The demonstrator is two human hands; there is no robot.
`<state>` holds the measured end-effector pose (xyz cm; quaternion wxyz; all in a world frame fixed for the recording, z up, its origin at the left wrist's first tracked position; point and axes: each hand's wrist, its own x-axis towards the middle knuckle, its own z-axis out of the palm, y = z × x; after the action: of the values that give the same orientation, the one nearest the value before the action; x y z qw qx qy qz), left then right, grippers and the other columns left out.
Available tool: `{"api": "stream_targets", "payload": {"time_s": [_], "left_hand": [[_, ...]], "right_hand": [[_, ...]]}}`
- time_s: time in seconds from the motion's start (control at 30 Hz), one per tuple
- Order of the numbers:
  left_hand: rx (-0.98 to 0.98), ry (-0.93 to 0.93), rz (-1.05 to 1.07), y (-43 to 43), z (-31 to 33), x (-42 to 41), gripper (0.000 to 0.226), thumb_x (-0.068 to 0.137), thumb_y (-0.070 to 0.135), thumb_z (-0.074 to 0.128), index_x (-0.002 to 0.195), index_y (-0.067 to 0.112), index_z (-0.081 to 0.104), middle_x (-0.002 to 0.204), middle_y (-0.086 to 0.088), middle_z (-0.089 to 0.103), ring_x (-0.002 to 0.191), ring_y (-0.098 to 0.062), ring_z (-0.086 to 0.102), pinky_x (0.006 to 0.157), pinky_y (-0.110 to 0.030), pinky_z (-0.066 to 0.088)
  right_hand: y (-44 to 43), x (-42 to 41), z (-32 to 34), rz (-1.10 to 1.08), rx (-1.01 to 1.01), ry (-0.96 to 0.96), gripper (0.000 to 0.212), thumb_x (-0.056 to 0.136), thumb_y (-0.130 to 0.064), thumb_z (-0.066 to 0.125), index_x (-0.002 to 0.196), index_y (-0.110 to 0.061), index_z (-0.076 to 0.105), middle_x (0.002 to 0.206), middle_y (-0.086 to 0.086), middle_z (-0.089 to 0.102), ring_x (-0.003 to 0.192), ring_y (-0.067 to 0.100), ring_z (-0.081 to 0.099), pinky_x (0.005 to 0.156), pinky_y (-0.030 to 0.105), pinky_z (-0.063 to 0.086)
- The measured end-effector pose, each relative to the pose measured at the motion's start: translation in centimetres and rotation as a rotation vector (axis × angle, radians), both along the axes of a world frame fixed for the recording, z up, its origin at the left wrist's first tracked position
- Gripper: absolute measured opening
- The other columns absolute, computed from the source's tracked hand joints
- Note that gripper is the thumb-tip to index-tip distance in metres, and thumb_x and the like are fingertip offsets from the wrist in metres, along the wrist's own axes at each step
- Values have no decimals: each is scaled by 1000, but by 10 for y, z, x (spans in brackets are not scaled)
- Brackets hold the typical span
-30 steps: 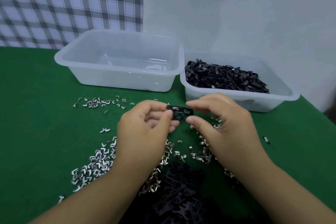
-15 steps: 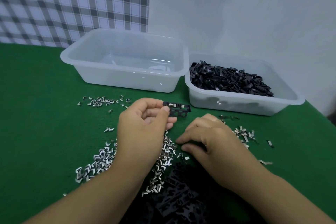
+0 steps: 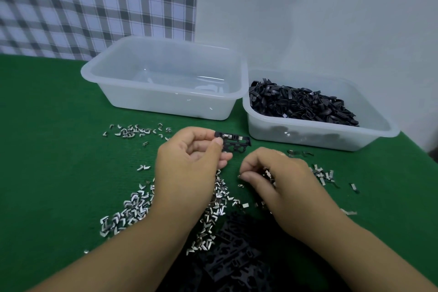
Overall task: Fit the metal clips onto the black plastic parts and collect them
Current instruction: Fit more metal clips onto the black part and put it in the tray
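My left hand [image 3: 189, 163] pinches a flat black plastic part [image 3: 234, 143] by its left end and holds it above the green cloth; a metal clip shows on the part's top edge. To the right and lower, my right hand [image 3: 275, 182] hovers over the scattered metal clips [image 3: 220, 199], fingers curled with thumb and forefinger close together at a small clip; whether it grips that clip is unclear. A heap of black plastic parts [image 3: 234, 253] lies near me between my forearms.
Two clear plastic tubs stand at the back: the left tub [image 3: 166, 78] looks empty, the right tub [image 3: 320, 135] holds many black parts [image 3: 301, 104]. More clips [image 3: 132, 131] lie scattered left of my hands and others [image 3: 322, 174] to the right. A green cloth [image 3: 52, 149] covers the table.
My right hand let go of the black part's right end and dropped to the clips on the cloth. My left hand kept holding the part up.
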<state>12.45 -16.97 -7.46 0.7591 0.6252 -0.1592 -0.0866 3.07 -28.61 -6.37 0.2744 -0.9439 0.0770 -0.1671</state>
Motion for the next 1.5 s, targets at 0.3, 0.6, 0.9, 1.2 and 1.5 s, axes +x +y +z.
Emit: {"api": "stream_targets", "payload": {"time_s": [0.3,0.6,0.9,1.2,1.5], "left_hand": [[0,-4,-35,-1,-1,-1,13,85,0,65,80,12,65,67,-10,70,62,-13,72,55,-14,53],[0,21,-178,-1,-1,-5,11,83,-2,66,80,8,65,62,-9,70,62,-19,73,54,-18,55],[-4,16,-220,-1,1,-8,8,83,-3,65,80,4,64,64,-15,70,60,-20,72,53,-19,56],[-15,20,-234,-1,0,-8,11,82,-2,67,77,8,65,62,-13,70,60,-22,73,52,-19,54],[-32,2,-253,-1,2,-9,13,81,-5,67,77,7,66,60,-10,70,61,-21,73,53,-19,55]], "right_hand": [[-10,0,-1,-186,252,-235,21,75,-15,74,74,-36,71,70,-17,67,55,4,58,54,15,46],[-8,-1,3,-194,67,-419,24,75,-5,73,87,-26,70,75,-18,63,74,3,58,69,14,46],[-10,-1,2,-184,-130,-471,19,76,-4,73,91,-14,72,79,-9,64,75,5,55,74,10,42],[-9,0,-1,-212,-113,-480,6,76,-10,74,78,-14,70,76,-6,63,78,12,55,73,12,39],[-8,-1,-1,-228,-234,-444,8,75,-8,75,76,-13,68,75,-4,62,77,18,54,73,16,37]]}}
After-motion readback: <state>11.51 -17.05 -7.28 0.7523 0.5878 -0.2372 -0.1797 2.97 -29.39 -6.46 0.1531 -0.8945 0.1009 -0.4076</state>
